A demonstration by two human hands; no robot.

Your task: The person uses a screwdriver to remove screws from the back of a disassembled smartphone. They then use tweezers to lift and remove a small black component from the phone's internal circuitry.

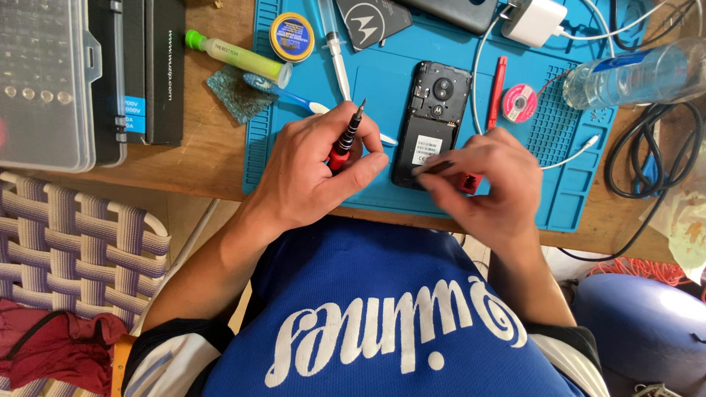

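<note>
I see my left hand point(309, 173) closed around a small screwdriver point(347, 137) with a red and black grip, fingers curled tight on the handle and the tip pointing up and away from the phone point(430, 121). My right hand point(482, 184) is blurred, its fingertips pinched on a thin dark tool point(434, 168) that touches the lower edge of the phone; I cannot tell exactly how firmly it is held. The phone lies face down with its back cover off, on the blue mat point(573, 169), near the mat's front edge. My worry is that the thin tool could slip off the phone's edge and skid toward the small red part point(468, 181) just beside it, or scratch the exposed inside, because the hand is moving quickly. The screwdriver tip stands free in the air near the white syringe point(338, 55) and the toothbrush point(283, 92), so a careless swing could knock them. Room is tight: the red stick point(498, 92) and the solder reel point(519, 103) sit just right of the phone, a white cable point(573, 153) curls near my right hand, and a plastic bottle point(636, 73) lies across the mat's far right corner. The freest patch is the bare mat between my hands.
</note>
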